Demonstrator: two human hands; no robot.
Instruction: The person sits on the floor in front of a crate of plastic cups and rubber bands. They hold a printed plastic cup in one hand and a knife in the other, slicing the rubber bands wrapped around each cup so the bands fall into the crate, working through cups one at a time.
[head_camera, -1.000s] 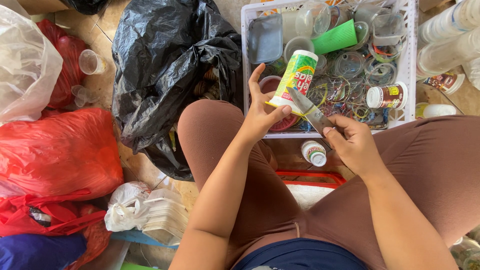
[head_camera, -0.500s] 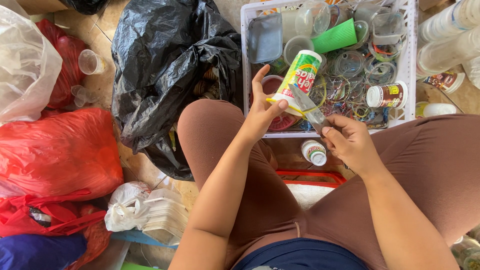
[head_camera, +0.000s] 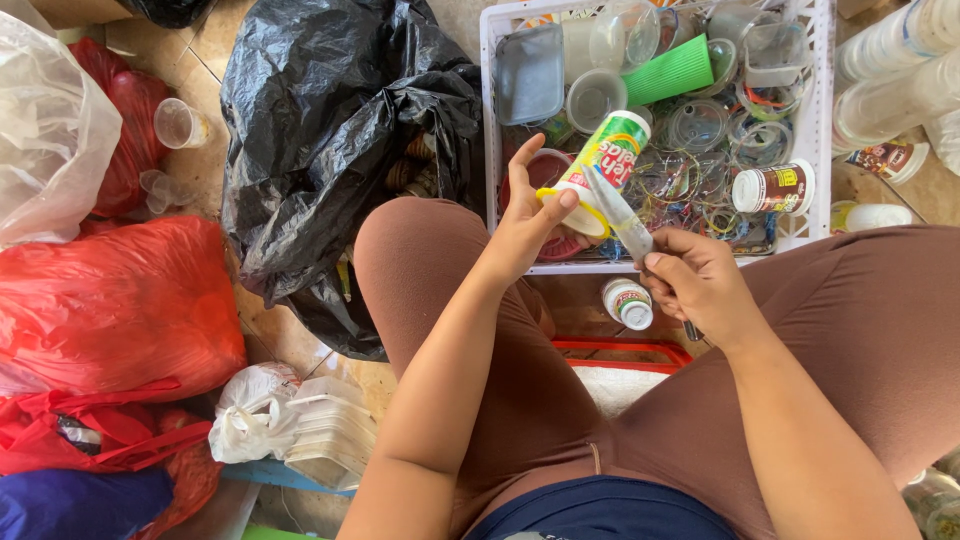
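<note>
Two hands worked over a white crate (head_camera: 489, 150) of clear plastic lids and cups. Left hand (head_camera: 530, 225) gripped a green-and-white printed cup (head_camera: 606, 160) by its yellow rim, index finger sticking up, cup held just above the crate's near edge. Right hand (head_camera: 700, 280) closed around a knife (head_camera: 620, 215), blade tip touching the cup. Small capped bottle (head_camera: 629, 302) lay on the floor between the knees. Black bag (head_camera: 320, 130) sat left of crate.
</note>
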